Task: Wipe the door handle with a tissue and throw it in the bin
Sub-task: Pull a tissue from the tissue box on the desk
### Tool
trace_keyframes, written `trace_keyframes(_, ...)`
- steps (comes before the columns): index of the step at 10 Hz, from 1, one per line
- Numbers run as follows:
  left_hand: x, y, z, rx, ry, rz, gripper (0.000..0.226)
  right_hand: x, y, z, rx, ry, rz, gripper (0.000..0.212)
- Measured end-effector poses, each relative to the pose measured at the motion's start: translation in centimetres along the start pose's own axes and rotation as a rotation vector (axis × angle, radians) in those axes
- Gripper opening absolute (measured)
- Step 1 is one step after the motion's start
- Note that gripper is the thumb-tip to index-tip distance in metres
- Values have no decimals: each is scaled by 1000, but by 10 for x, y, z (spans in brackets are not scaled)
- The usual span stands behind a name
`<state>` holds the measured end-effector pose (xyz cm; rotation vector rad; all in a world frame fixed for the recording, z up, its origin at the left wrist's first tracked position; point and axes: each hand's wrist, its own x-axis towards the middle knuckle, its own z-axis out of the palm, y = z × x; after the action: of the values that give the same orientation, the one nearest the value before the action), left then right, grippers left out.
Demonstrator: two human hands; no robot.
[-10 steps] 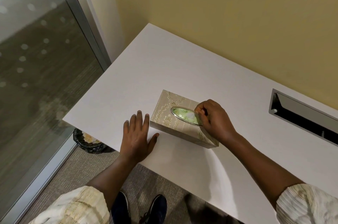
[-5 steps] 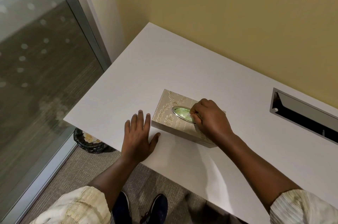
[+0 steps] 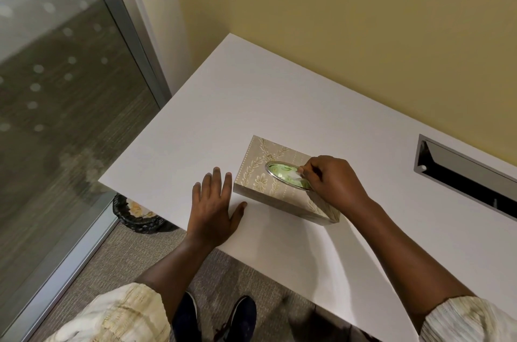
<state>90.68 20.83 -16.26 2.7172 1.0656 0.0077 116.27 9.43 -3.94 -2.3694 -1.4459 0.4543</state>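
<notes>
Table [image 3: 279,106]: white top across the middle of the frame, against a yellow wall.
Bin [image 3: 134,216]: dark woven basket at lower left, half under the table edge; the door handle is not in view.
Tissue box [image 3: 251,174]: beige, floral, oval metal-rimmed opening, centre of frame.
Left hand [image 3: 214,210]: flat on the table, fingers straight, holding nothing, just beside the box's end; it would do better pressing on the box so it cannot lift.
Right hand [image 3: 333,182]: fingertips pinch the tissue at the opening; a slow, straight upward pull should free one sheet untorn.
Tissue [image 3: 293,176]: small white crumpled tuft poking from the opening, right of centre.
</notes>
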Motion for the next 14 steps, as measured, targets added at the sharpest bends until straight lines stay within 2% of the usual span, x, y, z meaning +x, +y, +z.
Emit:
trace_keyframes(1,0,0,0,10,6,2,76,3,-8,0,-53,-24,-58,6)
trace_keyframes(2,0,0,0,19,10,6,76,5,-11,1,-140,-90,-142,9)
trace_keyframes(5,0,0,-1,19,21,8,76,10,-12,-4,-109,-36,-118,12)
trace_keyframes(7,0,0,-1,23,18,7,76,15,-13,-1,-205,-112,-171,8)
trace_keyframes(8,0,0,-1,21,19,5,76,16,-14,3,-287,-96,-231,7)
trace_keyframes(10,0,0,1,17,19,3,76,13,-11,17,-369,-39,-235,16)
trace_keyframes(14,0,0,0,34,32,4,76,3,-11,2,125,102,-101,8)
